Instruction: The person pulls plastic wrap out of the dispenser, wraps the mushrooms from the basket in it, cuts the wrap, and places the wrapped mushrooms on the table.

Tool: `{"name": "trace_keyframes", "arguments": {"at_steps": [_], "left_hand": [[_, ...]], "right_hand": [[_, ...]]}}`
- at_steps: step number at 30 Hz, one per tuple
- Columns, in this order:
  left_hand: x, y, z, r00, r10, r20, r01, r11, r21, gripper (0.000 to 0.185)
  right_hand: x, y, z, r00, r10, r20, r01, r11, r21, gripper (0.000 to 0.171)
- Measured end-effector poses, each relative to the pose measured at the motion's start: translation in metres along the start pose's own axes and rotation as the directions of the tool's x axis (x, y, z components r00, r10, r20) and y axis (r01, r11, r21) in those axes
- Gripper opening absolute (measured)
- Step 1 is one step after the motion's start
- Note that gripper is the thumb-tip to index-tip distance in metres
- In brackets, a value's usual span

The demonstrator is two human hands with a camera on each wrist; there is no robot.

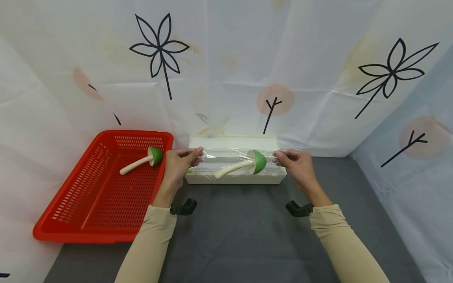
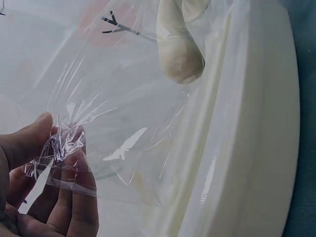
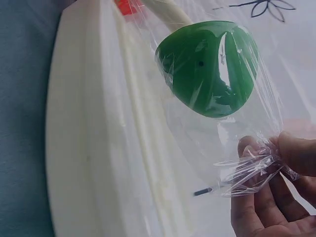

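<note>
A sheet of clear plastic wrap [image 1: 212, 154] is stretched between my hands over a long white box [image 1: 233, 179]. Lying against the film is a mushroom-shaped item with a green cap [image 1: 260, 162] and a pale curved stem [image 1: 231, 169]. My left hand [image 1: 178, 163] pinches the gathered left end of the wrap between thumb and fingers. At the other end, my right hand [image 1: 299, 167] pinches a bunched corner. In the right wrist view, film creases cross the green cap [image 3: 210, 69]; the left wrist view shows the stem's rounded tip [image 2: 182, 64].
A red perforated basket [image 1: 88, 232] stands at the left, close to my left forearm. Inside it lies a similar mushroom-shaped item [image 1: 143, 160]. Dark grey cloth [image 1: 240, 236] covers the table. A white patterned curtain [image 1: 226, 59] hangs behind the box and along the sides.
</note>
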State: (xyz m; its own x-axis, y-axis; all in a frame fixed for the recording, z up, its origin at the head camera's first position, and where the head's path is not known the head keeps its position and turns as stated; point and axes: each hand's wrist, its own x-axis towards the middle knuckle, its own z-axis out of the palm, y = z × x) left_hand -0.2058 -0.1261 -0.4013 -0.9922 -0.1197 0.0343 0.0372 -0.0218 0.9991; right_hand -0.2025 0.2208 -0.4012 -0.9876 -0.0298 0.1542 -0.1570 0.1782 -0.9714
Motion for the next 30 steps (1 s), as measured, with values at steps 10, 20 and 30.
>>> {"name": "trace_keyframes", "arguments": {"at_steps": [10, 20, 30], "left_hand": [[-0.002, 0.023, 0.003, 0.993, 0.114, -0.006, -0.114, 0.993, -0.033, 0.029], [-0.007, 0.040, 0.004, 0.990, 0.137, -0.021, -0.138, 0.990, -0.029, 0.028], [-0.014, 0.048, 0.005, 0.983, 0.183, -0.019, -0.184, 0.983, -0.030, 0.026]], "right_hand": [[0.002, -0.028, -0.003, 0.997, -0.070, -0.013, 0.071, 0.997, 0.031, 0.031], [0.000, -0.046, -0.005, 0.992, -0.122, -0.033, 0.125, 0.989, 0.079, 0.029], [-0.005, -0.054, -0.008, 0.991, -0.131, -0.037, 0.134, 0.985, 0.108, 0.025]]}}
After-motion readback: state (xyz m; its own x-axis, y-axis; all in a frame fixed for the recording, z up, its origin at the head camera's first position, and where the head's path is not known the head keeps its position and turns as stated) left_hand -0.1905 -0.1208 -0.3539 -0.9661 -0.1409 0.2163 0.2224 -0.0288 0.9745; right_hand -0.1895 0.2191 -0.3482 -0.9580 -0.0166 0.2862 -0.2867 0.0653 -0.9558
